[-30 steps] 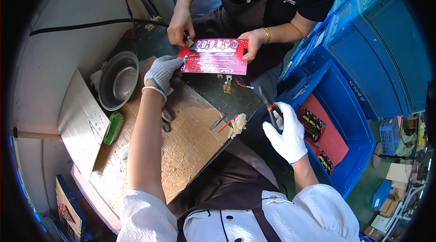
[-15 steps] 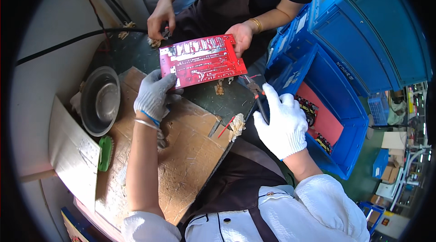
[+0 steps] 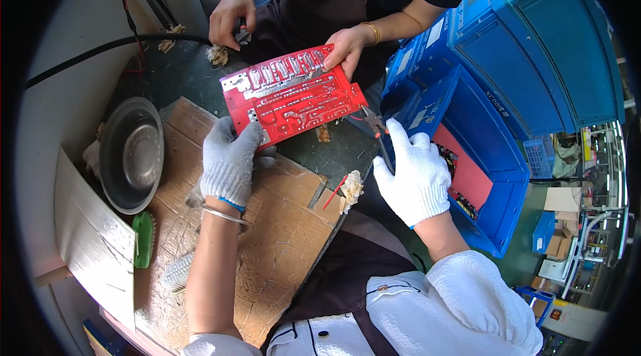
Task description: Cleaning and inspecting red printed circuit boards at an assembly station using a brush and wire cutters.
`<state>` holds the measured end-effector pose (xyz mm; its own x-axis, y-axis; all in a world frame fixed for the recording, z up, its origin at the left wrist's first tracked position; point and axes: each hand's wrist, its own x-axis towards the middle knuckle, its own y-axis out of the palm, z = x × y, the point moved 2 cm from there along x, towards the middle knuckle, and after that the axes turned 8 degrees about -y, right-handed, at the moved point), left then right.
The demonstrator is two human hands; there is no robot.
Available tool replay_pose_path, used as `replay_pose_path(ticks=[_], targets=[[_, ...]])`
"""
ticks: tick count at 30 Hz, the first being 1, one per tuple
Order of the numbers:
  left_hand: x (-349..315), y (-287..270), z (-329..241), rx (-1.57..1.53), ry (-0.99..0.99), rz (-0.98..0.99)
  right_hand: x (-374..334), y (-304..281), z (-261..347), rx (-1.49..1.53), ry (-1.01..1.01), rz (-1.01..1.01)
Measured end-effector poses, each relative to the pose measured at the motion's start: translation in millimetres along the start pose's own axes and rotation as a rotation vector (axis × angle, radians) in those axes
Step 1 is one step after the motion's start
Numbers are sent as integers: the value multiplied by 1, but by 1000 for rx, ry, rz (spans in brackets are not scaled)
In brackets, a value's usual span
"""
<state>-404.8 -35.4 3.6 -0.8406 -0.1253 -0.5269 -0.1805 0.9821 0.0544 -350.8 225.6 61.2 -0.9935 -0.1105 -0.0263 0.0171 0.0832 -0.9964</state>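
Note:
A red circuit board (image 3: 284, 105), its soldered side showing, is held up over the dark green bench top. My left hand (image 3: 232, 162), in a grey-white glove, pinches its near left corner. A co-worker's hand (image 3: 348, 50) grips its far right edge, thumb on top. My right hand (image 3: 415, 174), gloved in white, is closed around a pair of cutting pliers (image 3: 378, 130). The pliers' jaws are close to the board's right corner; I cannot tell whether they touch it. The co-worker's other hand (image 3: 232, 17) holds a red-handled tool, partly hidden.
Worn cardboard (image 3: 280, 222) covers the near bench. A metal bowl (image 3: 131, 155) and a green brush (image 3: 143, 241) lie left. A crumpled clump (image 3: 350, 190) with a red strip sits by the bench edge. Right stands a blue crate (image 3: 511, 189) holding parts; stacked blue bins (image 3: 534, 42) rise behind.
The board has tilted and shifted slightly left. The co-worker's hand, palm up at its right edge before, now grips it with the thumb on top. My right hand still holds the pliers.

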Motion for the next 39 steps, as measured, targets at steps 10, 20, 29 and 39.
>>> replay_pose_path(ticks=[10, 20, 29, 39], targets=[[-9, 6, 2, -28, 49, -36, 1, 5, -4, 61, -33, -13], [-17, 13, 4, -55, 77, -62, 3, 31, -25, 377, 3, 61], [-15, 11, 9, -84, 65, -60, 0, 19, -32, 367, -94, -327], [-16, 8, 12, -73, 66, -64, 11, 18, -27, 58, -141, -139]])
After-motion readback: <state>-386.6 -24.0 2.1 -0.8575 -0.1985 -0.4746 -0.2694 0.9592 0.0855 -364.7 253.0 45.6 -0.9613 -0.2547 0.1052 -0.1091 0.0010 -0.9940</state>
